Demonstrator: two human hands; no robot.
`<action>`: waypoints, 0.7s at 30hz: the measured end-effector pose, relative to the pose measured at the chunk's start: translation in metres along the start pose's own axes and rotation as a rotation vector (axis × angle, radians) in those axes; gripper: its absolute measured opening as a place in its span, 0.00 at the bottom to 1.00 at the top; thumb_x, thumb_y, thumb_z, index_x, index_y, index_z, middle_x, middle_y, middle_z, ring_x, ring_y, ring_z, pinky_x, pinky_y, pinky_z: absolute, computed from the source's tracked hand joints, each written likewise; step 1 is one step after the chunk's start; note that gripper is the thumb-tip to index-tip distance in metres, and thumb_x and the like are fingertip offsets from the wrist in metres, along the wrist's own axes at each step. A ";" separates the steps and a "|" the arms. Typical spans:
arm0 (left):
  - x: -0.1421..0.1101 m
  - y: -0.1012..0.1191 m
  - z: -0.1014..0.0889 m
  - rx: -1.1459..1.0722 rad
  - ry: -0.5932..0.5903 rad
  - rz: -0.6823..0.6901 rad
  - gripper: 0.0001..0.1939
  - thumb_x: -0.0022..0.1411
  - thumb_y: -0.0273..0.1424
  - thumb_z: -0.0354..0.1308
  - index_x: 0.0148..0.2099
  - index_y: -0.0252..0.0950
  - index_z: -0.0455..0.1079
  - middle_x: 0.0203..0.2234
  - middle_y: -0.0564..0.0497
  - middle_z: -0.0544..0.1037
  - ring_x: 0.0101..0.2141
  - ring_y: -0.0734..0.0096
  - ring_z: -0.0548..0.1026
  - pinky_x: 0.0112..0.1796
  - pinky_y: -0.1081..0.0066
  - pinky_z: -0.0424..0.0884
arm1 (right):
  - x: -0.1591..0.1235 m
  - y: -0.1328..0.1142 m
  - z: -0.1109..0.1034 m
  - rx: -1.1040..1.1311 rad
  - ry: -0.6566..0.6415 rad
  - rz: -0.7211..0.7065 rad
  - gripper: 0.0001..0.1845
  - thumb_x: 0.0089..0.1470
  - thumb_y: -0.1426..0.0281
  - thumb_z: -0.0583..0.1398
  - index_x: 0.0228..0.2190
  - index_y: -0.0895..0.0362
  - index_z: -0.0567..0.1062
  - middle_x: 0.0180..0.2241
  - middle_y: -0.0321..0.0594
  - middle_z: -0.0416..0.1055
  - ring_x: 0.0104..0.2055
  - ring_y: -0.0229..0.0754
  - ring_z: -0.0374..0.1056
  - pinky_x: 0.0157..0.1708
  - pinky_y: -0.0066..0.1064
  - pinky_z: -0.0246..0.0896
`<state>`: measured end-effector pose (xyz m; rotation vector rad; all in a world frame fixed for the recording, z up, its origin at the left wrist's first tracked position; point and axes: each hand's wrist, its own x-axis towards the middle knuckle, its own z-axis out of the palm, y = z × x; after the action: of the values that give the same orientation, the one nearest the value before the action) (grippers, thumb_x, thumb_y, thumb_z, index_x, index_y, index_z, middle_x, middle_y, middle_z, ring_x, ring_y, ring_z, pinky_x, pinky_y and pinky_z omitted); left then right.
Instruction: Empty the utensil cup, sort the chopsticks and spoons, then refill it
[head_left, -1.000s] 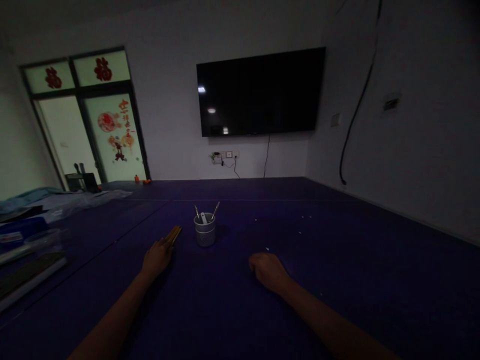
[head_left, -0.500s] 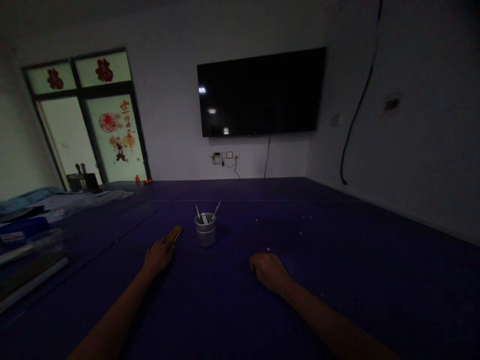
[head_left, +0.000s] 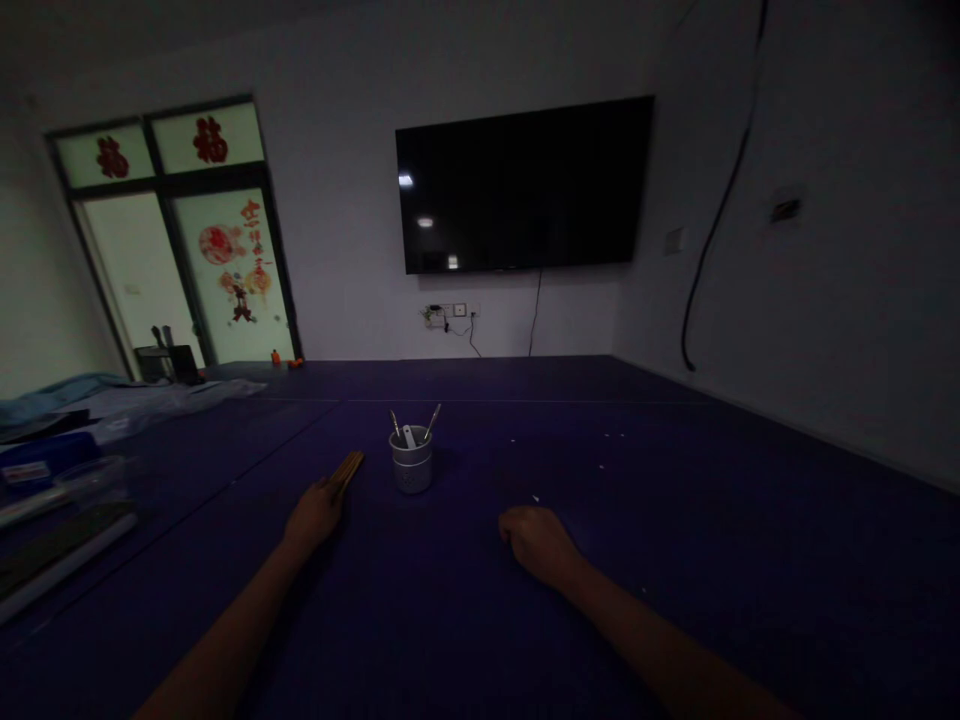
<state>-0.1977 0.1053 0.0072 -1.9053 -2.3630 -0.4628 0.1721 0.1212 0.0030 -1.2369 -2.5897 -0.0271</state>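
Note:
My left hand (head_left: 313, 515) is closed around a bundle of wooden chopsticks (head_left: 348, 468), whose tips point away from me just above or on the dark blue tabletop. Right of the chopsticks, a grey cup (head_left: 412, 472) stands upright and apart from them. Several utensils poke out of its mouth, among them two thin metal handles (head_left: 433, 420) and a flat pale handle (head_left: 409, 436). My right hand (head_left: 538, 542) rests on the table as a loose fist, to the right of the cup and nearer to me. Nothing shows in its curled fingers.
At the left lie a blue box (head_left: 49, 462), a clear plastic container (head_left: 94, 483), a long tray (head_left: 71, 560) and plastic sheeting (head_left: 172, 398). Small white scraps (head_left: 535, 498) dot the tabletop (head_left: 465, 620). Small orange objects (head_left: 275, 357) sit at the far edge, below a wall-mounted television (head_left: 525, 190).
My left hand and the chopsticks have shifted very slightly left, with the fingers drawn a little closer round the bundle. My right hand and the cup stay where they were.

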 end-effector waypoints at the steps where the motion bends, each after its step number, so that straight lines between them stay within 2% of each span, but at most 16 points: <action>1: 0.000 0.001 -0.001 0.001 -0.004 -0.006 0.22 0.62 0.29 0.41 0.56 0.34 0.66 0.48 0.41 0.74 0.47 0.62 0.72 0.48 0.68 0.66 | 0.000 0.000 0.000 -0.001 0.002 0.000 0.17 0.45 0.82 0.49 0.27 0.57 0.75 0.31 0.40 0.74 0.34 0.38 0.68 0.33 0.26 0.54; 5: 0.001 0.003 -0.004 0.004 -0.016 -0.017 0.22 0.62 0.28 0.42 0.55 0.36 0.66 0.45 0.42 0.75 0.45 0.63 0.74 0.46 0.68 0.67 | 0.000 0.000 -0.001 0.004 0.006 -0.012 0.16 0.45 0.82 0.49 0.27 0.57 0.75 0.31 0.40 0.74 0.34 0.38 0.68 0.33 0.27 0.54; 11: -0.001 0.003 -0.007 -0.043 -0.028 -0.036 0.21 0.62 0.28 0.42 0.54 0.35 0.67 0.49 0.40 0.73 0.47 0.60 0.73 0.46 0.68 0.67 | 0.000 0.001 0.000 -0.002 -0.002 -0.009 0.16 0.45 0.81 0.49 0.27 0.57 0.74 0.32 0.40 0.74 0.34 0.38 0.68 0.33 0.26 0.54; 15: 0.001 0.001 -0.005 -0.079 -0.017 -0.059 0.20 0.61 0.28 0.44 0.52 0.39 0.69 0.47 0.43 0.75 0.44 0.61 0.75 0.44 0.68 0.68 | 0.000 0.001 0.001 -0.004 0.007 -0.016 0.16 0.44 0.82 0.49 0.27 0.57 0.74 0.31 0.40 0.74 0.34 0.38 0.68 0.33 0.26 0.53; 21: 0.001 0.001 -0.005 -0.053 0.003 -0.053 0.19 0.62 0.29 0.44 0.52 0.39 0.70 0.45 0.44 0.77 0.43 0.63 0.76 0.43 0.70 0.69 | -0.001 0.000 0.000 0.005 0.016 -0.016 0.16 0.45 0.82 0.49 0.27 0.57 0.74 0.31 0.40 0.74 0.34 0.39 0.68 0.32 0.27 0.53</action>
<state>-0.1979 0.1052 0.0121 -1.8662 -2.4284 -0.5370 0.1727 0.1210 0.0029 -1.2101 -2.5844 -0.0332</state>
